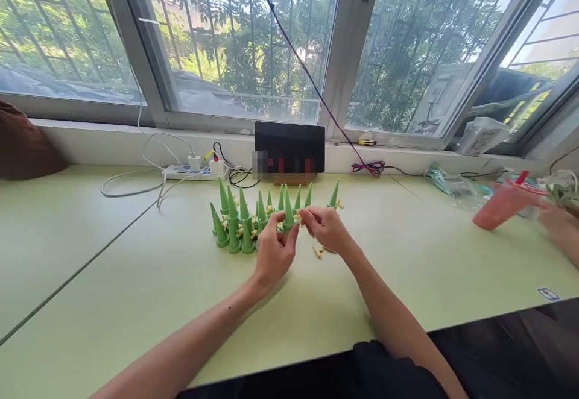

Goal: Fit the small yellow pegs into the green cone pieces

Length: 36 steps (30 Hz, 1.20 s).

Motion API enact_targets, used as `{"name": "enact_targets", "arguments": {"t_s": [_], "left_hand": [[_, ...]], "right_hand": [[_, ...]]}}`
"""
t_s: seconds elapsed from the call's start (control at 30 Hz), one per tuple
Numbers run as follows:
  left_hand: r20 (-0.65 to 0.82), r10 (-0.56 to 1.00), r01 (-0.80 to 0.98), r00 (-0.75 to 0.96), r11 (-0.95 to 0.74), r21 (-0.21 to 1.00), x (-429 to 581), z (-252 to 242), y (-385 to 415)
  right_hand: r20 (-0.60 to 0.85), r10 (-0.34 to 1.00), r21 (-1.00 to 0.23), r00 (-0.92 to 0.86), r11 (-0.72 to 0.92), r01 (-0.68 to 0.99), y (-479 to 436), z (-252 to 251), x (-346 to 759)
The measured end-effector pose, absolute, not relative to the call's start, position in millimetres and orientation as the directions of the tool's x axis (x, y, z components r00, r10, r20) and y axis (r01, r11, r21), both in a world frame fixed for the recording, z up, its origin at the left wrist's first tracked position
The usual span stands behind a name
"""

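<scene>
My left hand (275, 249) is closed around the base of a green cone-shaped piece (288, 207), which points upright. At its right side my right hand (326, 228) pinches a small pale-yellow piece (298, 217), close against the cone; whether the two are joined I cannot tell. Several similar green cones (233, 218) stand grouped to the left, with small yellow bits between them. One more green cone (333, 194) stands behind my right hand, a yellow piece at its side. Loose yellow pieces (318, 252) lie on the table below my right hand.
A dark-screened tablet (289, 146) leans by the window behind the cones. On the left, a power strip (194, 173) trails cables over the pale-green table (136, 278). Another person's hand (558, 218) is beside a red drink cup (504, 205) at right, near plastic bags (452, 183).
</scene>
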<state>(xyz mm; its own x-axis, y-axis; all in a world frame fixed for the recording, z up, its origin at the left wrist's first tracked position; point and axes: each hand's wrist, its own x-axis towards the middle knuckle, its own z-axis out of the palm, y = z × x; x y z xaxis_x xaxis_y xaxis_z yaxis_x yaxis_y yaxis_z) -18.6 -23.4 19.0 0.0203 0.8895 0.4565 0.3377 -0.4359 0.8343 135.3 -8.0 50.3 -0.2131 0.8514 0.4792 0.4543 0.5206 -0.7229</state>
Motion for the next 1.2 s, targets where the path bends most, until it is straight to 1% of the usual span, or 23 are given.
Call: {"name": "enact_targets", "arguments": {"t_s": [0.17, 0.33, 0.6, 0.8, 1.0, 1.2], "left_hand": [[0.440, 0.898, 0.335, -0.016, -0.409, 0.849, -19.0, 20.6, -21.6], [0.439, 0.898, 0.339, -0.012, -0.409, 0.847, -19.0, 19.7, -20.6], [0.428, 0.903, 0.322, 0.030, -0.414, 0.851, -18.5, 17.5, -22.5], [0.431, 0.902, 0.313, 0.036, -0.420, 0.852, -18.8, 16.8, -23.3], [0.441, 0.897, 0.315, 0.013, -0.422, 0.850, -18.8, 18.3, -22.5], [0.447, 0.895, 0.316, 0.004, -0.425, 0.848, -18.7, 19.4, -22.0]], "right_hand": [[0.492, 0.846, -0.743, -0.204, 0.531, 0.408, -9.3, 51.8, 134.1], [0.499, 0.839, -0.742, -0.217, 0.543, 0.394, -7.9, 50.2, 133.7], [0.482, 0.854, -0.717, -0.198, 0.514, 0.472, -6.1, 47.3, 135.2], [0.494, 0.846, -0.698, -0.198, 0.522, 0.490, -5.8, 47.6, 135.1], [0.490, 0.848, -0.742, -0.202, 0.527, 0.414, -8.2, 50.8, 134.7], [0.499, 0.839, -0.752, -0.217, 0.544, 0.373, -8.7, 51.0, 134.2]]}}
